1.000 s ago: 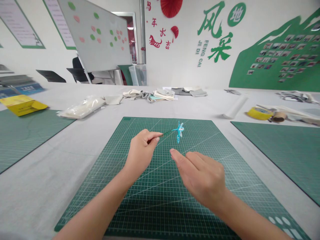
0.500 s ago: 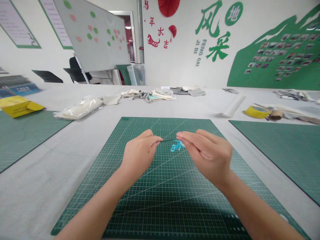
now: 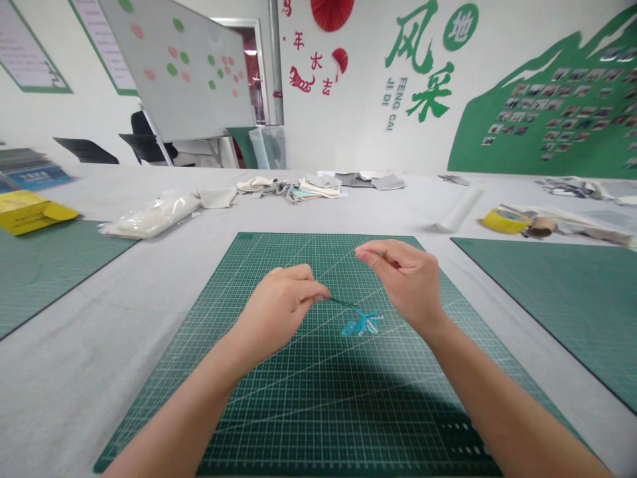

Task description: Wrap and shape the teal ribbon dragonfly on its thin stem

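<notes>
Pinched in the fingertips of my left hand (image 3: 283, 305) is the thin dark stem of a bright blue flower-like ornament (image 3: 365, 322). Its looped petals and small whitish, bead-like parts point right and hang over the green cutting mat (image 3: 279, 411). Higher and to the right, my right hand (image 3: 405, 275) is closed with thumb and fingertips pressed together, apart from the flower. A tiny greenish spot shows at its fingers; what they hold, if anything, is too small to make out.
More cutting mats lie at left (image 3: 60, 265) and right (image 3: 557, 299). Farther back on the table are a plastic-wrapped pack (image 3: 154, 214), fabric scraps (image 3: 318, 186), a white roll (image 3: 460, 209), a roll of yellow tape (image 3: 505, 220) and a yellow box (image 3: 34, 211).
My right hand has come away from the flower, rising slightly. The flower, still held by its stem in my left hand, now sits lower and a little farther right, tilted downward.
</notes>
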A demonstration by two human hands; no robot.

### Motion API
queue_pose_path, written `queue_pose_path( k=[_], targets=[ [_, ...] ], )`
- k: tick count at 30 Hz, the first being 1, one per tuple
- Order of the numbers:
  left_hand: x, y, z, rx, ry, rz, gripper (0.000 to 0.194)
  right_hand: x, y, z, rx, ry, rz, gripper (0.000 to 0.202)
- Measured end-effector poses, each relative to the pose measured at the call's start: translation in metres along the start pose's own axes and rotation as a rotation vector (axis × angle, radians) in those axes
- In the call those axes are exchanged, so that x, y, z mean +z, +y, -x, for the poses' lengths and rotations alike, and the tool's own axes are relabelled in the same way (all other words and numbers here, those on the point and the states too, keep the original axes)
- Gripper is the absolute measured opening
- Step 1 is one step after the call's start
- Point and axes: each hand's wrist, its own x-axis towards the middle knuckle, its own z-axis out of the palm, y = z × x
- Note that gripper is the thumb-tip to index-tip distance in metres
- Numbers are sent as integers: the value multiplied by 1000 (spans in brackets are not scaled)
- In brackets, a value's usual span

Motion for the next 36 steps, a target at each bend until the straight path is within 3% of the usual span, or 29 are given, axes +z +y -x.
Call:
queue_pose_path(
  k=[6, 14, 29, 32, 36],
  targets=[
    [-1, 1, 1, 1, 6, 93, 25, 7, 20, -3, 161, -52, -77, 13],
    [-3, 1, 1, 68, -7, -94, 26, 8, 23, -3, 203, -46, -73, 17],
    [-1, -3, 2, 99, 62, -110, 30, 16, 36, 0, 313, -117, -143, 18],
    [2, -9, 0, 71, 102, -271, 30, 12, 35, 0, 462, -151, -289, 18],
    [5, -17, -2, 45, 215, -514, 30, 2, 24, 0, 801, -373, -769, 16]
  ],
)
